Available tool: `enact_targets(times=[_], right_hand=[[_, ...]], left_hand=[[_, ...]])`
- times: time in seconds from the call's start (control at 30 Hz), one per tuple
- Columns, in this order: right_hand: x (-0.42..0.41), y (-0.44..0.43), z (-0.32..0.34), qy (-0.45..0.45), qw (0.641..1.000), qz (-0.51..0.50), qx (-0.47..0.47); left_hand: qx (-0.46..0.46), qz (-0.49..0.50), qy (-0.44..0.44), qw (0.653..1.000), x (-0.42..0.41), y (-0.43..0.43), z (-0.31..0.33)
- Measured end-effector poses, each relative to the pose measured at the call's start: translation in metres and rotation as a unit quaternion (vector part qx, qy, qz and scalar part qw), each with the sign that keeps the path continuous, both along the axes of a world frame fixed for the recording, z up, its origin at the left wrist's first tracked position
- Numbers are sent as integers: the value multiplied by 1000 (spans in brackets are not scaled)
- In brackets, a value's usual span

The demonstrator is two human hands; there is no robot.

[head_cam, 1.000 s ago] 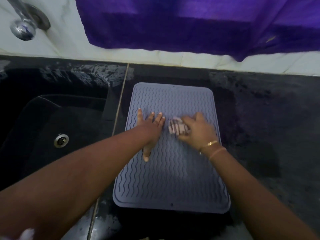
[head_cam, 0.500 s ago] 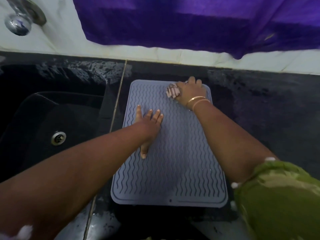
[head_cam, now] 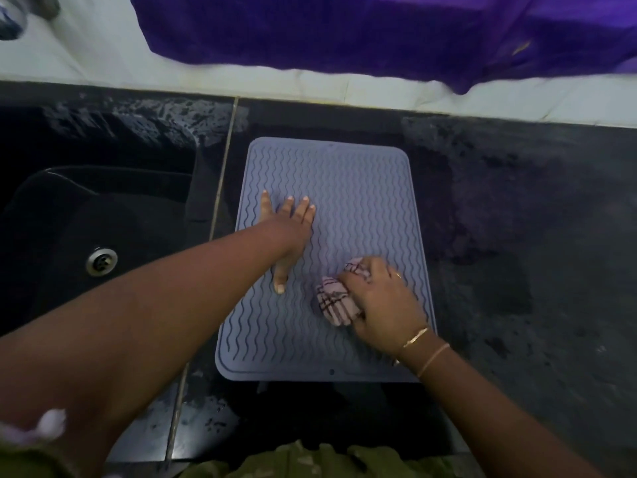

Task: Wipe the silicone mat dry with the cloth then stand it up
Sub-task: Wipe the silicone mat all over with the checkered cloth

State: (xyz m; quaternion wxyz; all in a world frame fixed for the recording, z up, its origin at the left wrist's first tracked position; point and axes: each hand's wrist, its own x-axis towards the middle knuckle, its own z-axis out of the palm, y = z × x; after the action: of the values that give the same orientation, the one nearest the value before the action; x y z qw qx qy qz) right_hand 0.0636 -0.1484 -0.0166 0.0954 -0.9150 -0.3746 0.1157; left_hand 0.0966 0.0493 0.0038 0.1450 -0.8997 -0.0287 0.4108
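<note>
A grey silicone mat (head_cam: 348, 188) with wavy ridges lies flat on the black counter. My left hand (head_cam: 287, 232) presses flat on the mat's left middle, fingers spread, holding nothing. My right hand (head_cam: 382, 301) is on the mat's lower right part, closed around a bunched pink checked cloth (head_cam: 336, 301) that rests against the mat surface. Bangles circle my right wrist.
A black sink (head_cam: 86, 219) with a metal drain (head_cam: 101, 261) lies left of the mat. A tap (head_cam: 13, 15) shows at top left. Purple fabric (head_cam: 344, 32) hangs over the white wall ledge behind. Black counter (head_cam: 517, 236) extends to the right, with wet patches near the sink.
My right hand with the cloth went up to the mat's far right corner, then came back down to the near right part. My left hand stayed pressed on the mat.
</note>
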Motion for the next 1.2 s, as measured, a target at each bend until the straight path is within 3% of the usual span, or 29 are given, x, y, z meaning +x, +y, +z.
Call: enact_targets(times=[0.17,0.37,0.67,0.87,1.07,1.2], right_hand=[[41,23,-5,-60,998,23,-22],[86,67,-3,-67,994,-69,-56],[-22,-2,2,-1,998,37,-49],[-66,-23,-1,9,998,50,-31],[-12,6,0,-51,997,47,-36],[34,31,2,-59,996,-20,-65]], left_hand=[[-21,6,-2,1000,-1,2,2],[-23,-11,-10,1000,-1,6,3],[-58,12,-22,998,-7,12,-1],[-36,-14,-47,998,-18,0,4],[-7,-58,-98,993,-36,-19,6],[-35,-57,-109,992,-39,-17,9]])
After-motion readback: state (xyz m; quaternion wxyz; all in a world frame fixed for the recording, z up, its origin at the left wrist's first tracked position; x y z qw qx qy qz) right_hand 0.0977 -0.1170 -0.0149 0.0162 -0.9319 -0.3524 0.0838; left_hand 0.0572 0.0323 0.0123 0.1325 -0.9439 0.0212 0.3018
